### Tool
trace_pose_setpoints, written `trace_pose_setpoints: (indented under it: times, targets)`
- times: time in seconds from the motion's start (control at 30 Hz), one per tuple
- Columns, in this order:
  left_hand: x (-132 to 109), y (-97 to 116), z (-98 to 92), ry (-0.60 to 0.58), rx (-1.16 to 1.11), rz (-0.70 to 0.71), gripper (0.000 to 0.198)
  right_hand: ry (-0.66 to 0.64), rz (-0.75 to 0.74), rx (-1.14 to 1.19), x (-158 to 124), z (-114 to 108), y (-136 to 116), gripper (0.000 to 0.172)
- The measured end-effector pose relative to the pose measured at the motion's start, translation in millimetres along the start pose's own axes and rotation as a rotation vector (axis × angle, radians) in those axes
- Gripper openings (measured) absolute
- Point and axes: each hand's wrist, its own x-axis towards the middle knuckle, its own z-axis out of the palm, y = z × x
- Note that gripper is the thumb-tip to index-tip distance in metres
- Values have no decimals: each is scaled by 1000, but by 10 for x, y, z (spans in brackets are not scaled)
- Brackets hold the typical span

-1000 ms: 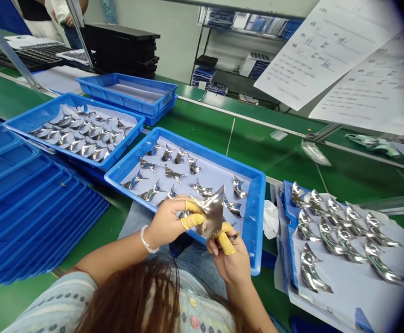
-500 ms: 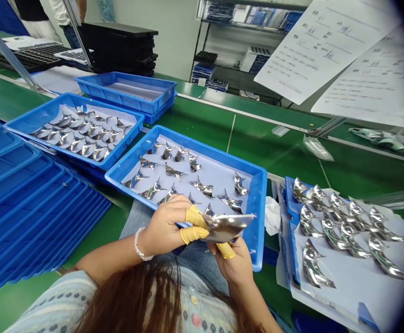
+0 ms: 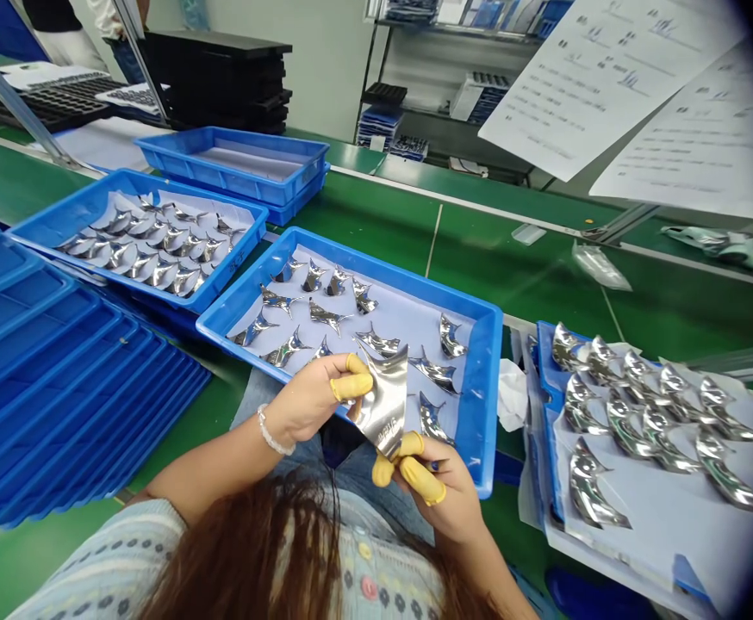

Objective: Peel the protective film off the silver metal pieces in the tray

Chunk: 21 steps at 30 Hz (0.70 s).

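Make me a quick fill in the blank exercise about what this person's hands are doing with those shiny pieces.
1. The left hand and right hand hold a shiny metal piece, fingertips covered by ____ finger cots.
2. The tray just beyond the hands is ____.
3. The pieces in that tray lie on a ____ sheet.
4. The table top is ____.

Missing words: yellow, blue, white, green.

metal part point(image 3: 384, 403) flat→upright again | hands point(image 3: 315, 398) turned it, lower

A green bench top point(image 3: 376, 215) extends beyond the fingers point(image 3: 352, 385) to a white wall point(image 3: 325, 60), with a shelving rack point(image 3: 428, 112) ahead-right of them and stacked black trays point(image 3: 221, 82) ahead-left.
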Motion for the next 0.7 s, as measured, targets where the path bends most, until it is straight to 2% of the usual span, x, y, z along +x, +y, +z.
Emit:
trace_pose_setpoints:
  times: [0.2, 0.3, 0.4, 0.53, 0.7]
  targets:
    - [63, -134, -4, 13, -104, -119, 42, -55, -83, 59, -73, 65, -180, 25]
    - [74, -178, -2, 7, -129, -146, 44, -39, -70, 80, -75, 61, -188, 22]
    - [70, -176, -6, 1, -129, -136, 44, 45, -12, 66, -31, 31, -114, 18]
    - [39, -128, 4, 15, -144, -127, 45, 145, 36, 124, 61, 0, 48, 29]
    - [-3, -66, 39, -7, -115, -77, 48, 158, 74, 248, 97, 10, 157, 32]
